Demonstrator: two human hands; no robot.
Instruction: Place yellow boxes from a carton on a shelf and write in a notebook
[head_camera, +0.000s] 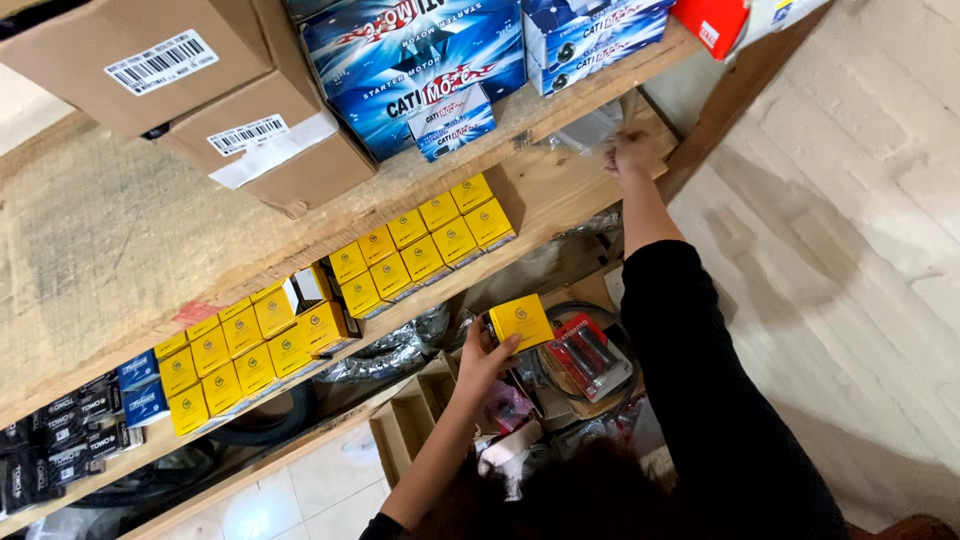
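Note:
My left hand (483, 362) holds a small yellow box (520, 320) above an open cardboard carton (425, 405) of mixed parts. My right hand (634, 152), on a black-sleeved arm, reaches up to the wooden shelf (545, 185). Its curled fingers rest by a clear plastic packet (590, 130) at the shelf's end. The hand is blurred, so its grip is unclear. Rows of matching yellow boxes (425, 245) stand on that shelf, and more yellow boxes (250, 350) sit further left.
Blue printed boxes (420, 70) and brown cardboard cartons (190, 90) fill the upper shelf. Small black and blue boxes (70, 430) sit at the far left. A red-and-black packaged part (588, 352) lies in the carton. A pale wall (850, 250) is on the right, with floor tiles (310, 490) below.

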